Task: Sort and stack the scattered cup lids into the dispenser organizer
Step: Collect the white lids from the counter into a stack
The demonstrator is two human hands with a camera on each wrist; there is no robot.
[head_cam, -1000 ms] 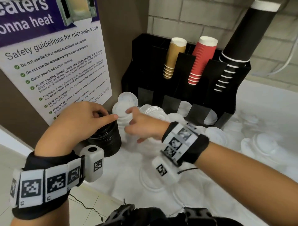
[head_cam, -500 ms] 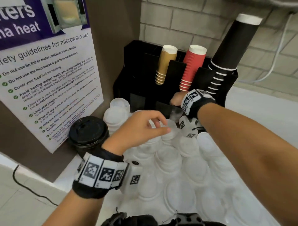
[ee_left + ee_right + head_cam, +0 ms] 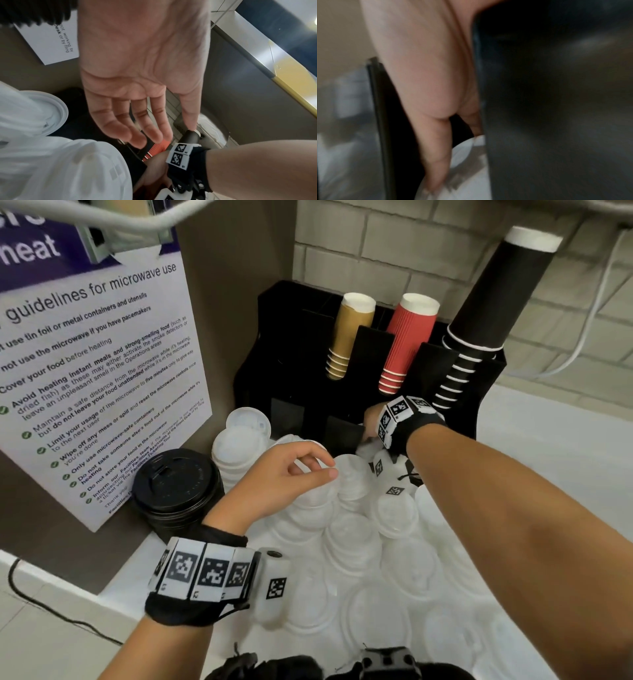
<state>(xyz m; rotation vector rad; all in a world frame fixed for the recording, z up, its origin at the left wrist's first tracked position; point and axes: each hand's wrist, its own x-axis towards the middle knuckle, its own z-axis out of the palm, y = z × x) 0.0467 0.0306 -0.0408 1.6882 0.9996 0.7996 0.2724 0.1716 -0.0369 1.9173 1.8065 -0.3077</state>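
White cup lids lie scattered and in low piles over the white counter. At the back stands the black dispenser organizer. My right hand reaches into one of its lower front slots. In the blurred right wrist view, the right hand pinches a white lid between thumb and fingers, between the black slot walls. My left hand hovers just above the lid piles. In the left wrist view the left hand has relaxed fingers and holds nothing.
A stack of black lids and a taller stack of white lids stand at the left by the brown panel with the microwave poster. Gold cups, red cups and black cups rise from the organizer.
My right hand left the white lid stack and went into the organizer slot. My left hand came off the black lid stack and moved right over the white lids.
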